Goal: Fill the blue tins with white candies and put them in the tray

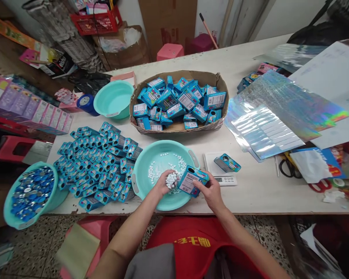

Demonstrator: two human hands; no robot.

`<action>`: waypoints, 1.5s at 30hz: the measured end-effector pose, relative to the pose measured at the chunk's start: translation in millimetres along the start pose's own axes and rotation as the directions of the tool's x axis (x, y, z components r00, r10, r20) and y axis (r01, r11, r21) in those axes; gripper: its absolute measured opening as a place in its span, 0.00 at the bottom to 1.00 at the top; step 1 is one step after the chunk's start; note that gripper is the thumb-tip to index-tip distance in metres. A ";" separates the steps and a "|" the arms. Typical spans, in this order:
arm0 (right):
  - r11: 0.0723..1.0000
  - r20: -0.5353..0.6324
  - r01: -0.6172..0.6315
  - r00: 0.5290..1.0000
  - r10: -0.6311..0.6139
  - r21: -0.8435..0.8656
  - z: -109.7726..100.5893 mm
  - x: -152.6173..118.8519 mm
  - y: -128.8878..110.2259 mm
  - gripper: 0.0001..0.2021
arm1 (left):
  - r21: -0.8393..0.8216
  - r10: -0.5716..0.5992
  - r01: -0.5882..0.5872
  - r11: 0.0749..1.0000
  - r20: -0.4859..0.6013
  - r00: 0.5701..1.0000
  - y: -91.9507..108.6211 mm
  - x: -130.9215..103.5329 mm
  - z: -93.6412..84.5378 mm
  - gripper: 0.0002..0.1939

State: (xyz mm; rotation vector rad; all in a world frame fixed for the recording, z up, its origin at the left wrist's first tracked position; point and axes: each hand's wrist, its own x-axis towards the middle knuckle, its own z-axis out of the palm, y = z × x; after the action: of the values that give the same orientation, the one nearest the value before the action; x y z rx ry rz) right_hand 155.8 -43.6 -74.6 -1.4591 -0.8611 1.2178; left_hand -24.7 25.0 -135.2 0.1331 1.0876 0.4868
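My left hand [164,183] is cupped around a heap of small white tablets [171,180], over a turquoise basin [142,162]. More of the same tablets lie scattered on the basin's bottom. In my right hand [211,190] is a small blue box [189,181] with a printed label, gripped at its right end and tilted over the basin's right side. A dark round hole shows near its upper left corner. Just right of it, another blue box [227,162] rests on a white kitchen scale [211,161].
Many blue boxes [100,162] stand packed at the left. A carton [177,130] behind the basin holds more. Further left, a basin [59,182] holds blue and silver discs. Shiny sheets [267,131], scissors [287,167] and another turquoise basin [113,99] are also on the table.
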 end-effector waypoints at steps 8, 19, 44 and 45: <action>0.799 0.106 0.302 0.951 -0.290 -0.521 20.8 -0.3 -6.9 0.17 | -0.182 0.361 -0.360 0.915 -0.025 0.932 46.0 -56.2 31.1 0.12; 0.674 0.246 0.419 0.907 -0.342 -0.608 51.1 -3.8 2.3 0.15 | 0.002 0.663 -0.669 0.743 -0.143 0.735 45.4 -68.7 51.8 0.17; 0.684 0.259 0.383 0.924 -0.282 -0.621 49.1 2.6 -3.7 0.14 | 0.116 0.718 -0.712 0.693 -0.198 0.667 41.1 -65.4 64.0 0.11; 0.687 0.254 0.383 0.924 -0.286 -0.618 48.5 2.6 -4.5 0.14 | 0.118 0.710 -0.704 0.700 -0.214 0.671 41.7 -66.1 65.2 0.12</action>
State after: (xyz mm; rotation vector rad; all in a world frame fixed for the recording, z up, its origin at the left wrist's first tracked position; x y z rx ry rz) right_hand 109.8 -28.0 -70.2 -1.6597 -1.7069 0.7533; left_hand -5.3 41.3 -36.6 0.5505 1.2684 1.2272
